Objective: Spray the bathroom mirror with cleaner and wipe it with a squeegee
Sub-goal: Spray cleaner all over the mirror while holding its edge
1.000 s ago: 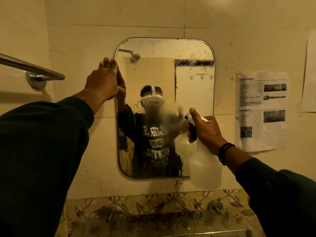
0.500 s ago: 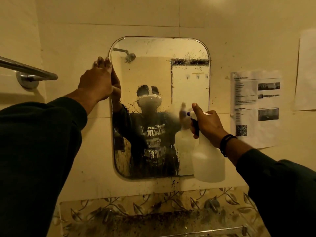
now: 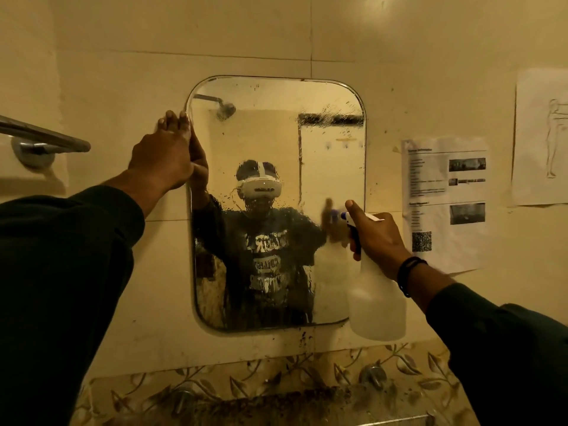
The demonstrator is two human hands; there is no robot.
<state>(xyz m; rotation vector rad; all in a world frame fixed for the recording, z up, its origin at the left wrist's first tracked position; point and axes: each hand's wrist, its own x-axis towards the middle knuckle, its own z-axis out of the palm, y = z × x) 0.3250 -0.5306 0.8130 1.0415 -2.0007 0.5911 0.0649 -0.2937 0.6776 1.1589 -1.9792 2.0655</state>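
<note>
Right hand is wrapped around the neck of the spray bottle, with fingers curled on the trigger and the index finger stretched over the top; I see the nozzle aimed left at the mirror, just in front of its right edge. Hanging below my grip, the translucent bottle body covers the mirror's lower right corner. My left hand lies flat against the mirror's left edge, fingers straight and pointing up, pressed to the frame and holding nothing. Droplets and runs of cleaner mark the glass, thickest across the middle and lower half, and a band of beads sits near the upper right. I cannot see a squeegee from here. On the left wall a towel bar juts out, well apart from the mirror. To the right, a printed sheet is stuck to the wall near the bottle, and another paper with a line drawing hangs beside it.
</note>
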